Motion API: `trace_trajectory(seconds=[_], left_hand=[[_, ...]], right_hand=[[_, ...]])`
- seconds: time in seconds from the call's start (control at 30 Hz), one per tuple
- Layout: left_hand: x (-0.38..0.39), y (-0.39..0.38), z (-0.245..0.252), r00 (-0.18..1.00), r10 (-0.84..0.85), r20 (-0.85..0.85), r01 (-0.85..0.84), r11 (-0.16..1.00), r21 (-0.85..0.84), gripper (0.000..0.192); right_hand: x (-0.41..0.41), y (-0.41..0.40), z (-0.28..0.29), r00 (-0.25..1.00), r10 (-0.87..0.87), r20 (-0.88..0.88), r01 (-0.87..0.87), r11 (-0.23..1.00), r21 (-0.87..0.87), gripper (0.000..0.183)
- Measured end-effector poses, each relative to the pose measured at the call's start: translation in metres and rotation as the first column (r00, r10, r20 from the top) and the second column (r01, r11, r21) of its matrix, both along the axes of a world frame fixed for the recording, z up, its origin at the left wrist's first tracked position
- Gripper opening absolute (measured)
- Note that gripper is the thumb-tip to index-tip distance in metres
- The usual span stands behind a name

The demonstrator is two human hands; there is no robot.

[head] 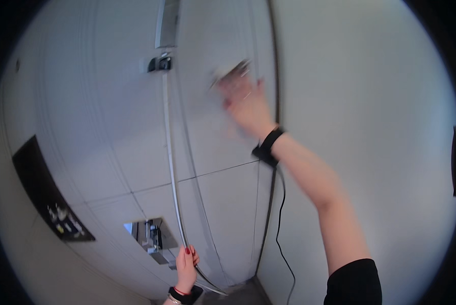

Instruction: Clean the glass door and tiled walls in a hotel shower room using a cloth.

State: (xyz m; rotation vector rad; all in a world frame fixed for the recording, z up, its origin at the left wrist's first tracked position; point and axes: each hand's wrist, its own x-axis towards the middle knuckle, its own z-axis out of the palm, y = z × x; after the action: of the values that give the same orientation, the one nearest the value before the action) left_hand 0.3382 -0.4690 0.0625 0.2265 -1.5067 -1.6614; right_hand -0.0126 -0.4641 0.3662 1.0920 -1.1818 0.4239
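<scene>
Low in the view, my left hand [186, 263] has its fingers wrapped around a shiny shower hose [171, 152]. The hose runs down the tiled wall from a black-and-chrome bracket [160, 63] and curves on below the hand towards the floor. Higher up, my right hand [247, 103] reaches to the wall and is blurred. At its fingertips is a smeared, shiny, dark-edged object [240, 68]; whether the hand grips it or only touches it cannot be told. Each wrist wears a black band.
A chrome plate with a fitting [151, 238] sits on the wall left of the hose. Farther left, a dark recess [52, 190] holds several small items. A smooth pale wall [365, 114] rises at right. A thin black cable [278, 228] hangs below my right wrist.
</scene>
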Motion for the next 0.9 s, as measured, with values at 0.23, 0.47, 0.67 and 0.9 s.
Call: trace_trajectory(seconds=[0.23, 0.47, 0.67, 0.9], left_hand=[[0.023, 0.015, 0.020, 0.997, 0.006, 0.079, -0.005, 1.000, -0.013, 0.031], [0.022, 0.019, 0.023, 0.996, -0.003, 0.089, 0.002, 1.000, 0.014, 0.030], [0.038, 0.019, 0.028, 0.993, 0.054, 0.103, -0.059, 0.997, 0.047, 0.029], [0.063, 0.018, 0.036, 0.994, 0.077, 0.077, -0.080, 0.996, 0.036, 0.031]], right_hand=[[-0.022, -0.002, 0.096, 0.957, -0.033, 0.290, 0.107, 0.963, -0.245, 0.058], [0.142, -0.108, -0.045, 0.903, 0.352, 0.245, -0.426, 0.809, 0.404, 0.051], [0.159, -0.098, -0.145, 0.746, 0.661, -0.083, -0.409, 0.553, 0.726, 0.045], [0.026, -0.028, -0.015, 0.979, 0.098, 0.178, -0.104, 0.994, 0.026, 0.054]])
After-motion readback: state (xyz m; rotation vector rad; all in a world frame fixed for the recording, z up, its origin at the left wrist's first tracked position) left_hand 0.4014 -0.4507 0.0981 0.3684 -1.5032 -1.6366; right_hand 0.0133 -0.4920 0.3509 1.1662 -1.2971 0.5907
